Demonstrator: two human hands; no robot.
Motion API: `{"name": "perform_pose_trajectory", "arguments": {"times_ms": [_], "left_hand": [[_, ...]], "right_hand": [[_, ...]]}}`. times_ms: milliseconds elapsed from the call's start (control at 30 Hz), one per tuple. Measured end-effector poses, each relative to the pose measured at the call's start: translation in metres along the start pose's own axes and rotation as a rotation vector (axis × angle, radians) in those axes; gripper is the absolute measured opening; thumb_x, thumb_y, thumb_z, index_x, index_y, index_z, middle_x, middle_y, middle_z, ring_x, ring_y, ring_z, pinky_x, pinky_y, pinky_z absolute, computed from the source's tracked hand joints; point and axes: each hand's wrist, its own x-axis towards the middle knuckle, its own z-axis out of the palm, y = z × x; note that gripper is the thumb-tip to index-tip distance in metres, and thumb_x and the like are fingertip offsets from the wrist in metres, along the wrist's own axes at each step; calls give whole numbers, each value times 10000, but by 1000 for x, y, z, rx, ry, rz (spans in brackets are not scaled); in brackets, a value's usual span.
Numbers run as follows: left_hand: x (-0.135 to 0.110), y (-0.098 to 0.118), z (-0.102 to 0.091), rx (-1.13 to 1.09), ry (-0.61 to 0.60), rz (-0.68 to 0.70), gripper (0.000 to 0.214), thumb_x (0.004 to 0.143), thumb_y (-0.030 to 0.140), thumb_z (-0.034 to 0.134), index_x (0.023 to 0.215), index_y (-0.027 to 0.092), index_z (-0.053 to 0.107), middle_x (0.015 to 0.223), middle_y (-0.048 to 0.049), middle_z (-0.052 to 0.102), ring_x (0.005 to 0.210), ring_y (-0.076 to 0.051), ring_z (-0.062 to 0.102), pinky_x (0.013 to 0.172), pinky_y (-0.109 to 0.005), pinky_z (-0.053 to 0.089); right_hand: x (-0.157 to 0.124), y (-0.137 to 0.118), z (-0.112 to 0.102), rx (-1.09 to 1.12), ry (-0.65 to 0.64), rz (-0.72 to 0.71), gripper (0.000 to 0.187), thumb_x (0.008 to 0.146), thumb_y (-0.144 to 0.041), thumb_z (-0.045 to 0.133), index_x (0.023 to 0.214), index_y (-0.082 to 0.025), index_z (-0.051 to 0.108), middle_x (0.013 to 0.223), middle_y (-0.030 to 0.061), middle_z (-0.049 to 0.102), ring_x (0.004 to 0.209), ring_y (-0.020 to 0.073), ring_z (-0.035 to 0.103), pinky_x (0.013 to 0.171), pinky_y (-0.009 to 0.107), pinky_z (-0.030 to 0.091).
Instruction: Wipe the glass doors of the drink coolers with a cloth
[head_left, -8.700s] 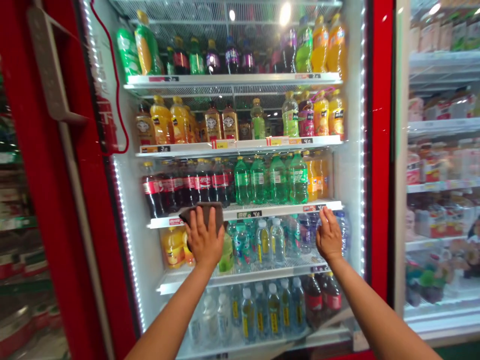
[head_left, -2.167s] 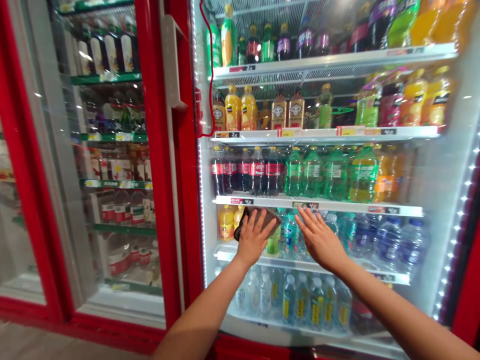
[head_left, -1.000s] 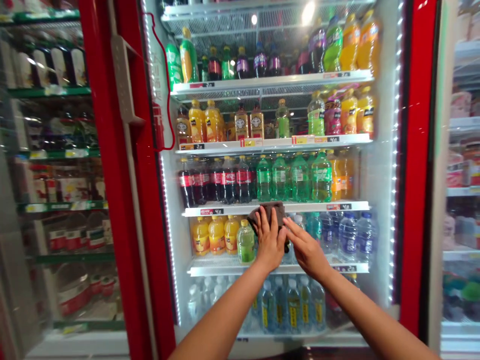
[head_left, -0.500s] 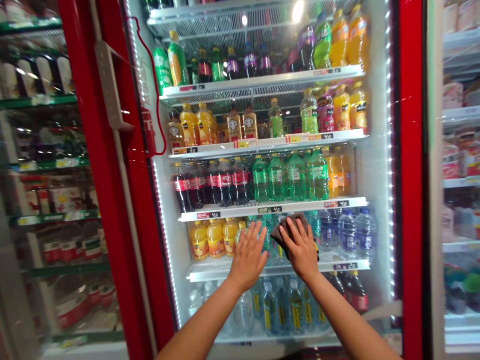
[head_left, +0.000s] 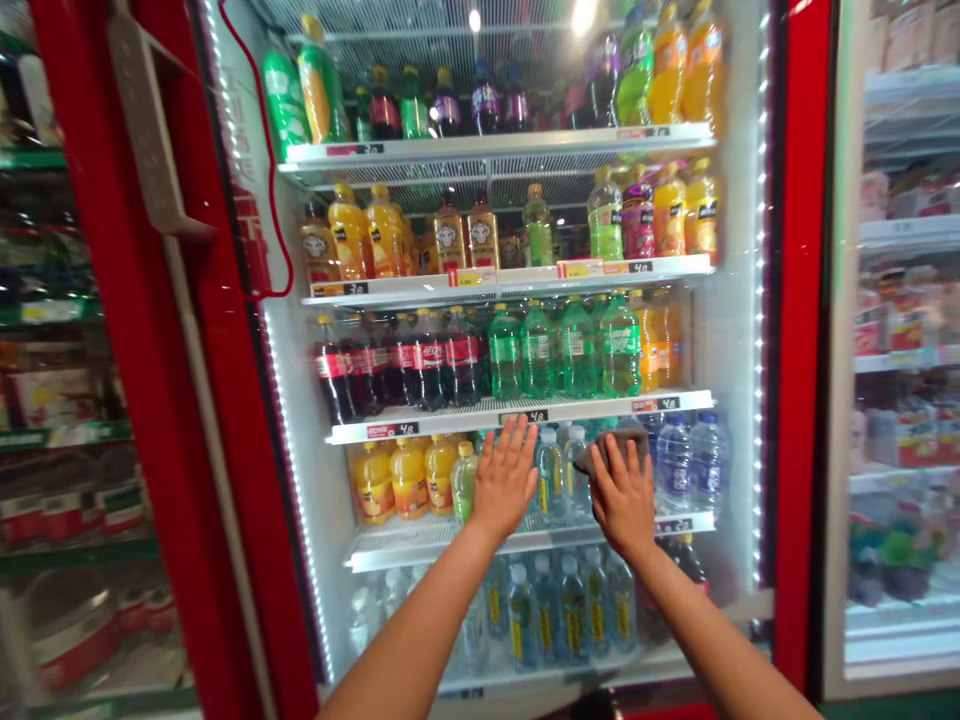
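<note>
Cloth (head_left: 611, 447): dark brownish and bunched, on my feed it sits against the glass of the red cooler door (head_left: 799, 300), just below the white shelf edge (head_left: 517, 417).

Right hand (head_left: 622, 500): clenched over the cloth, grasping it, fingers curled across its top.

Left hand (head_left: 504, 478): released and holding nothing, palm flat towards the glass, fingers spread, just beside the right hand.

Behind the hands: water bottles with yellow labels (head_left: 550, 480) stand directly behind the gap between my hands, with orange juice bottles (head_left: 390, 478) to the left and blue-capped water bottles (head_left: 690, 465) to the right.

Shelf above: cola bottles (head_left: 397, 365) and green soda bottles (head_left: 544, 350) stand side by side on the white shelf edge, above the cloth.
</note>
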Motion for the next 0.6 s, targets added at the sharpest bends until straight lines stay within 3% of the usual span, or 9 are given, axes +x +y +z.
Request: {"name": "perform_pose_trajectory", "arguments": {"times_ms": [67, 167, 300, 400, 467, 533, 600], "left_hand": [[-1, 0, 10, 7, 4, -2, 806, 986, 359, 521, 1630, 209, 59, 1666, -85, 253, 1569, -224, 150, 1306, -456, 45], [-2, -1, 21, 7, 31, -10, 838, 967, 365, 551, 1627, 227, 53, 1660, -89, 250, 1560, -233, 187, 1304, -458, 20], [-2, -2, 29, -21, 86, -16, 835, 952, 326, 562, 1627, 239, 78, 1654, -74, 255, 1556, -217, 194, 1304, -425, -6], [-2, -3, 32, -23, 119, -10, 830, 950, 325, 561, 1628, 231, 90, 1649, -70, 266, 1553, -209, 201, 1302, -402, -23], [-2, -3, 32, -19, 136, -4, 831, 950, 327, 560, 1627, 221, 90, 1648, -71, 267, 1551, -211, 206, 1300, -394, -35], [-1, -3, 31, -30, 148, 0, 832, 950, 324, 558, 1627, 214, 87, 1648, -73, 265, 1550, -217, 206, 1300, -393, -42], [-1, -2, 31, -52, 151, 0, 832, 950, 312, 554, 1626, 215, 79, 1650, -72, 262, 1549, -221, 209, 1301, -397, -38]], "right_hand": [[-1, -9, 4, -1, -45, -106, 726, 926, -119, 500, 1601, -292, 297, 1653, 74, 314, 1570, 315, 133, 1214, 652, 236], [30, -13, 3, 4, -98, -235, 666, 923, -90, 471, 1552, -301, 410, 1612, 33, 407, 1562, 266, 195, 1248, 598, 210], [65, 9, -3, 18, -22, -145, 722, 934, -92, 437, 1605, -312, 283, 1611, 28, 407, 1559, 262, 207, 1247, 591, 212], [41, 20, -2, 27, 87, 56, 801, 920, -92, 433, 1638, -278, 129, 1634, 78, 356, 1562, 291, 185, 1213, 627, 258], [14, 13, 1, 31, 96, 137, 827, 906, -94, 437, 1642, -242, 89, 1640, 113, 333, 1563, 313, 165, 1190, 656, 278], [-2, 1, 5, 41, 44, 92, 828, 899, -80, 423, 1642, -235, 91, 1630, 118, 352, 1562, 314, 166, 1190, 659, 275], [3, -8, 7, 49, 0, -22, 826, 901, -54, 397, 1641, -253, 91, 1604, 98, 406, 1558, 284, 199, 1211, 624, 261]]}}
